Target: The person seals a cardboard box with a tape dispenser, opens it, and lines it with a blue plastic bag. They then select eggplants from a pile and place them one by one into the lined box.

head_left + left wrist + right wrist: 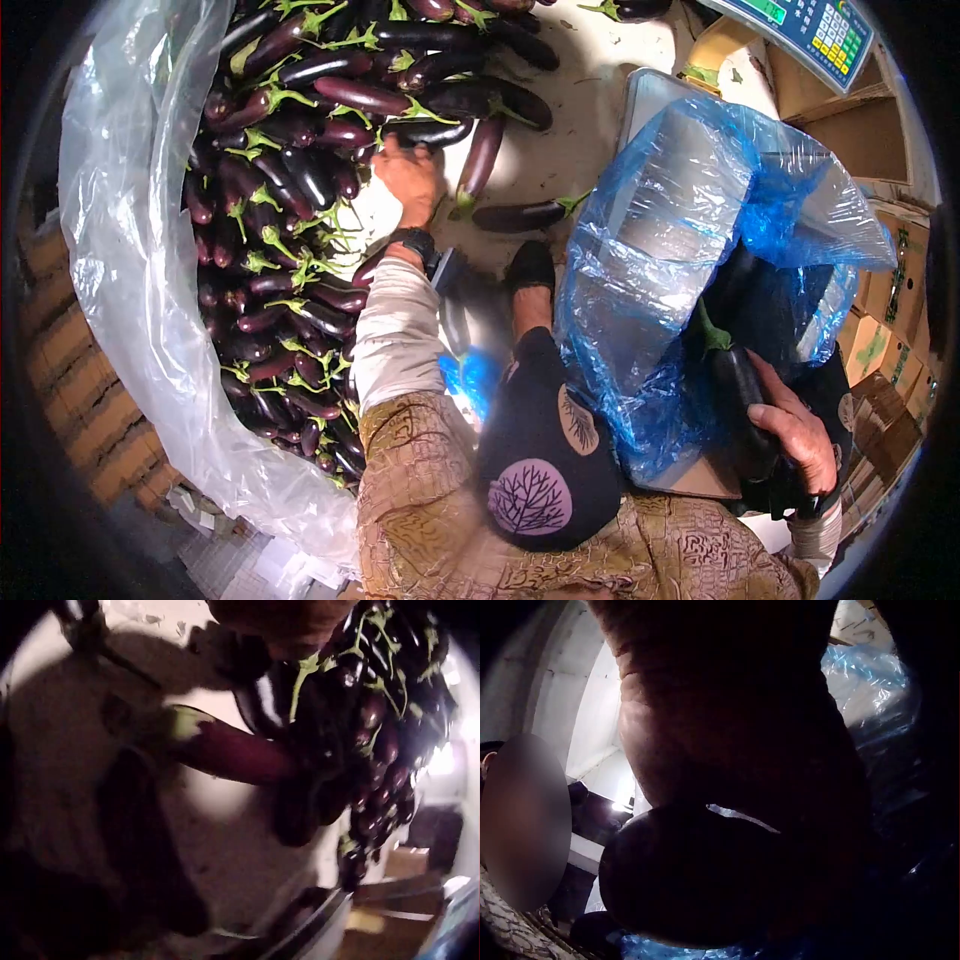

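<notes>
My left hand [408, 185] reaches to the edge of a heap of dark purple eggplants [300, 175], its fingertips right at a glossy eggplant [430, 132]. In the left wrist view, the shadowed left hand [289, 622] hangs over the heap, near a reddish eggplant [232, 754] with a pale stem end. At the right, my right hand [800, 435] grips a long dark eggplant [738, 385], stem pointing away from me, over the opening of a blue plastic bag [660, 210]. In the right wrist view that eggplant [682, 877] is mostly in shadow beneath the hand.
Clear plastic sheeting [130, 200] borders the heap on the left. A digital scale display [800, 35] stands at the upper right, with cardboard boxes [890, 270] beside the bag. A loose eggplant [520, 216] lies on the pale surface near my foot [530, 270].
</notes>
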